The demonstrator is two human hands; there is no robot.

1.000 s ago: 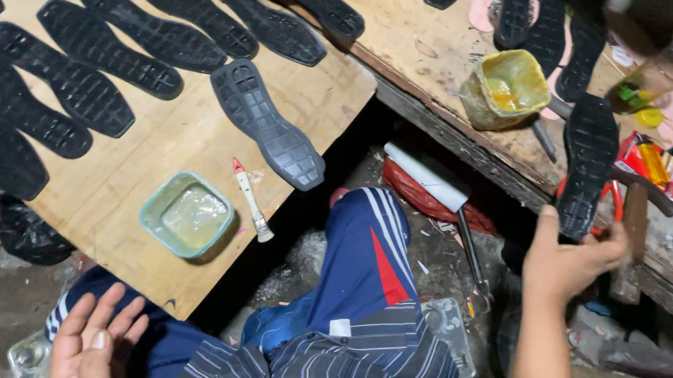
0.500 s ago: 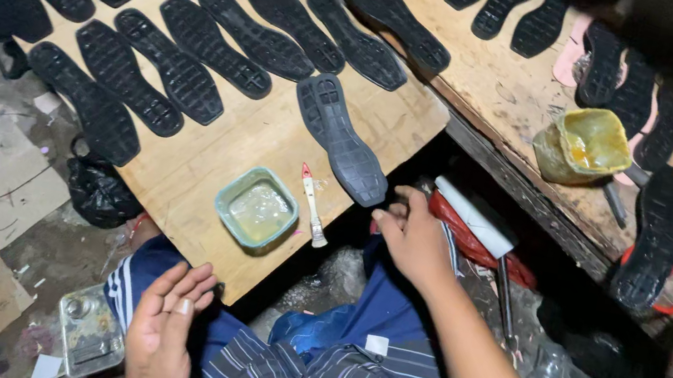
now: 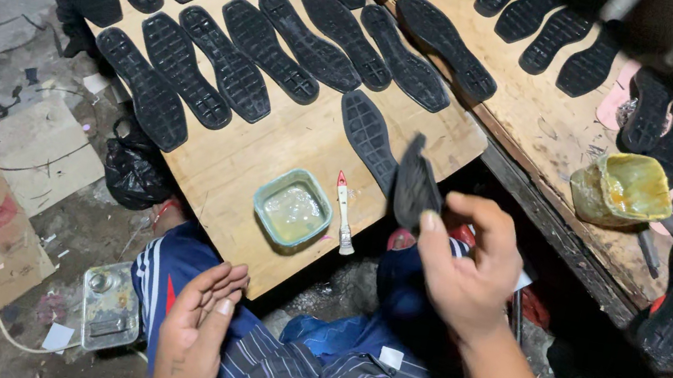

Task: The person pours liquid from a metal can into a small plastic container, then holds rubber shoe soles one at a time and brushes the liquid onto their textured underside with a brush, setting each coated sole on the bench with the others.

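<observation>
R hand (image 3: 469,272) has a black rubber sole (image 3: 416,185) in its grip — thumb and fingertips (image 3: 432,224) pinch the lower end, so the sole stands up and to the left of the grip, lifted edge-on, tilted, off the table (image 3: 229,170). Grip is clenched on that sole, nothing else in it.

Just left of the grip, flat on the table, lies another black sole (image 3: 367,134), tread up, near the lifted one; can't tell if they touch. Further left & slightly below: a small white brush (image 3: 344,211) w/ a red tip, and beside it a square green glue dish (image 3: 292,209), pale stuff inside. Up and left of the grip, rows of black soles (image 3: 230,60) cover the board, tread up, side by side.

To the right of the grip, well apart, a yellowish glue pot (image 3: 622,189) sits on a second wooden surface w/ more soles.

L hand (image 3: 193,334) is down-left of the grip, near the lap — released, palm open, fingers loosely together, holding nothing, over the blue trousers (image 3: 175,267) w/ white stripes.
</observation>
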